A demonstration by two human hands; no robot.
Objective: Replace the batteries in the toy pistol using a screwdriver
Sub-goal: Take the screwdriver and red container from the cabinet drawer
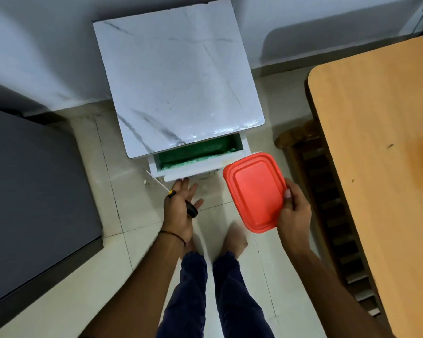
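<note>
The left hand pinches the screwdriver under its thumb, fingers splayed toward the open drawer just ahead, its shaft pointing up-left, while the right hand grips a red-lidded box; no toy pistol is visible.

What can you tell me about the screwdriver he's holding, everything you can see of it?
The screwdriver lies across the palm of the left hand, pinned loosely while the fingers stretch toward the white drawer front. Its handle looks like black plastic or rubber with a yellow band near the shaft. The thin, pale metal shaft points up and left, past the hand, over the floor tiles. Its tip is too small and blurred to tell the type. Only the hand touches it.
</note>
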